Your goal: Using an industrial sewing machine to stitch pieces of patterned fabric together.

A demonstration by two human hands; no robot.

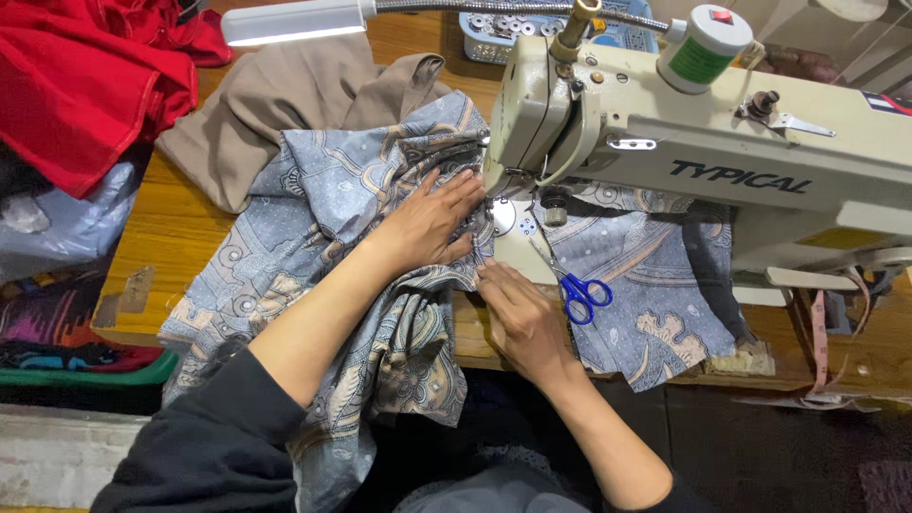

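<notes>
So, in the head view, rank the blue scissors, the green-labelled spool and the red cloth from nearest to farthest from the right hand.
1. Blue scissors: just right of the right hand, on the machine bed.
2. Green-labelled spool: atop the machine, up and to the right.
3. Red cloth: far top-left corner of the table.

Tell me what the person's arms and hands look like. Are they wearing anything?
Both hands are bare: the left hand and the right hand show no gloves, and I can see no rings or watch. The left arm has a dark, nearly black sleeve pushed up to about the elbow, so the forearm is uncovered. The right forearm is uncovered too; only a dark bit of clothing shows at the picture's bottom edge.
</notes>
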